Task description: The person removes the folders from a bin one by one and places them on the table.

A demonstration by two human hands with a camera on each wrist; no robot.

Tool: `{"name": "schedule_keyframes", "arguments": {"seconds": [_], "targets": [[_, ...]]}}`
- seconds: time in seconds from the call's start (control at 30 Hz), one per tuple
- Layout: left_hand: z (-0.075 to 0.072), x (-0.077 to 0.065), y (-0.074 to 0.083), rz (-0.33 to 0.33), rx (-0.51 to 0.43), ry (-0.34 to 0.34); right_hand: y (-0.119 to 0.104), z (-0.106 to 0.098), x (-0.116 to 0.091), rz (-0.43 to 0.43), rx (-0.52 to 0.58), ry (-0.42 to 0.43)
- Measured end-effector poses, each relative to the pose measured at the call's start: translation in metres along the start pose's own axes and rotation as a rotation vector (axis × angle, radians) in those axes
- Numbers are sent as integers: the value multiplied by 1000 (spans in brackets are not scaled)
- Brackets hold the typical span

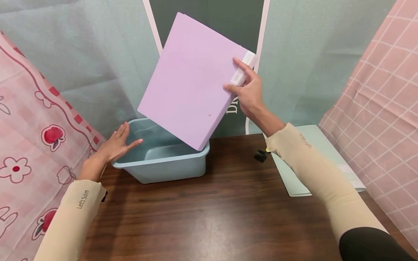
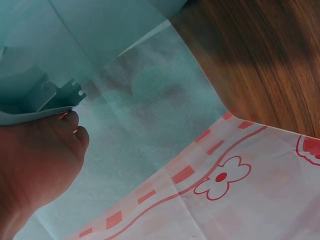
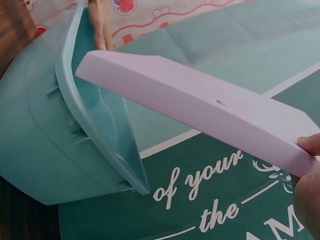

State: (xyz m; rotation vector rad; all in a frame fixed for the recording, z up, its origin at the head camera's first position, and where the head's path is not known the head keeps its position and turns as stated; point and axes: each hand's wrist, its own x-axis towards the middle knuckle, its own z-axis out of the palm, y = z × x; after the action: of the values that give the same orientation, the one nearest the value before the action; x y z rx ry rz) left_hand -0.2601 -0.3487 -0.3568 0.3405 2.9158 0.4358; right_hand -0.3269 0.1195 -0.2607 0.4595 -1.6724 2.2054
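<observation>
My right hand (image 1: 250, 90) grips a lilac ring binder (image 1: 192, 78) by its spine, near the white label. Tilted, the binder hangs over the right part of a blue plastic tub (image 1: 166, 168), its lowest corner right at the tub's rim. In the right wrist view the binder's spine (image 3: 200, 115) slants across the tub's opening, and thumb and fingers pinch its end. At the tub's left end my left hand (image 1: 114, 143) rests by the rim, fingers straight and thumb spread. The left wrist view shows that hand (image 2: 45, 155) against the tub's edge.
A pale green folder (image 1: 294, 174) lies on the brown wooden table (image 1: 209, 217) at the right, partly under my right sleeve. Near it is a small black object (image 1: 260, 156). Printed cloths hang at the back and both sides, a pink checked one (image 1: 378, 119) at the right.
</observation>
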Motion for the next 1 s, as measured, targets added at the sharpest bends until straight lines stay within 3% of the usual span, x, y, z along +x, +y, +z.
{"name": "schedule_keyframes", "arguments": {"seconds": [0.3,1.0], "targets": [[-1,-2,-1,4,0,0,-15,-23,-4,127,22,26],[-5,-9,-4,-17,26,-2,-43,-81,-5,255,154,-58]]}}
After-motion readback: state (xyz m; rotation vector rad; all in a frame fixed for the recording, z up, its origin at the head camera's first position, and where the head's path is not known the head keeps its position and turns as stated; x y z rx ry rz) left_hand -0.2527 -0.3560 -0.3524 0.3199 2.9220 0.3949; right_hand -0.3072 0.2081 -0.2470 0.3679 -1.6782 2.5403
